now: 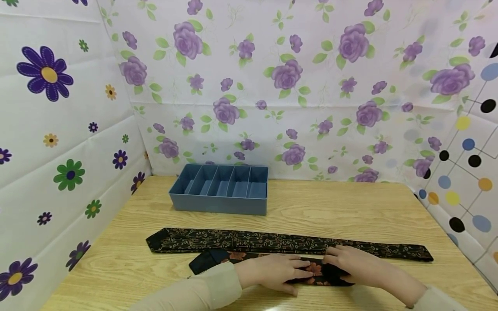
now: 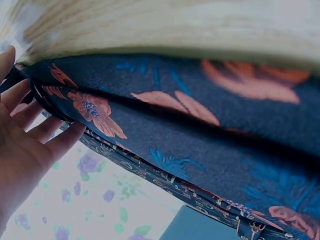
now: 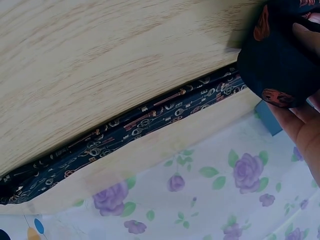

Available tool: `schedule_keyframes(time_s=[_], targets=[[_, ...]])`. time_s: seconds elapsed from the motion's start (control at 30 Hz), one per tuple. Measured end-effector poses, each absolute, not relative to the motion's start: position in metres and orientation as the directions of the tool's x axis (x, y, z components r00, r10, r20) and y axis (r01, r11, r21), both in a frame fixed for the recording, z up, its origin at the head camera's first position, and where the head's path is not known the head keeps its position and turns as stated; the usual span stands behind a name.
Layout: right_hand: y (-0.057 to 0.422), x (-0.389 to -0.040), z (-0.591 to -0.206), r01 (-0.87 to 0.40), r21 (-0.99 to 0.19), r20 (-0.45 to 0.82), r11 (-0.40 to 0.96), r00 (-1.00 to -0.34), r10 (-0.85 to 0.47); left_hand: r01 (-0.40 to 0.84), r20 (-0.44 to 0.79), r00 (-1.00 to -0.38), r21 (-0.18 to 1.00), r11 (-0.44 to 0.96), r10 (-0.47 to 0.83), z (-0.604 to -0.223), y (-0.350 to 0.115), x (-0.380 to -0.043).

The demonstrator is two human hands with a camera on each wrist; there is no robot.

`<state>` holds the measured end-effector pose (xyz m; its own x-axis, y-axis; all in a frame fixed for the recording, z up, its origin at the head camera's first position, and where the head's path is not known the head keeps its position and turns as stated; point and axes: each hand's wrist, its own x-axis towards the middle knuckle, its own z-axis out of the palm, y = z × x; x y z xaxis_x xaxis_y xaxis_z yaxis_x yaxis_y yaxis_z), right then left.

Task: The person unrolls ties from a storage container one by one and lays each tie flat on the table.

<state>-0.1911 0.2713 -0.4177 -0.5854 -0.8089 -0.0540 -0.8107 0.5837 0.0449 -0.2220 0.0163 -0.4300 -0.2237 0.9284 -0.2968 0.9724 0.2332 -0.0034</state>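
Observation:
A black necktie with orange flowers (image 1: 237, 255) lies across the table in front of me, part of it hidden under my hands. My left hand (image 1: 274, 272) lies on it with its fingers stretched out; in the left wrist view the fingertips touch the edge of the cloth. With thumb above and fingers below, my right hand (image 1: 355, 263) pinches the folded right part of this necktie (image 3: 280, 60). Behind it a longer black necktie with a small key pattern (image 1: 272, 242) is laid flat, its wide end to the left. The right hand overlaps it in the head view.
A blue-grey box (image 1: 219, 204) with several compartments stands at the back left of the wooden table (image 1: 330, 207). Flower-printed cloth (image 1: 249, 86) hangs behind the table, with more printed cloth at both sides.

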Motion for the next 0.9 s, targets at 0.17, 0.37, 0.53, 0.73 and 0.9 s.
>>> schedule_keyframes(time_s=[0.17,0.37,0.53,0.73,0.9], targets=[[0.274,-0.191,-0.418,-0.810,0.008,-0.040,0.586,-0.586,-0.809,0.971,-0.298,-0.231,-0.013,0.238,0.926,-0.430,0.017,-0.222],[0.277,-0.191,-0.417,-0.803,-0.025,-0.047,0.595,-0.594,-0.803,0.969,-0.304,-0.235,0.003,0.248,0.923,-0.430,0.017,-0.222],[0.281,-0.190,-0.416,-0.795,-0.032,-0.044,0.606,-0.604,-0.796,0.965,-0.293,-0.235,0.041,0.258,0.927,-0.430,0.017,-0.222],[0.284,-0.190,-0.416,-0.782,-0.008,-0.063,0.624,-0.622,-0.781,0.965,-0.297,-0.235,0.039,0.258,0.926,-0.431,0.018,-0.223],[0.285,-0.189,-0.415,-0.761,0.005,-0.091,0.649,-0.647,-0.757,0.963,-0.301,-0.236,0.055,0.264,0.924,-0.429,0.019,-0.223]])
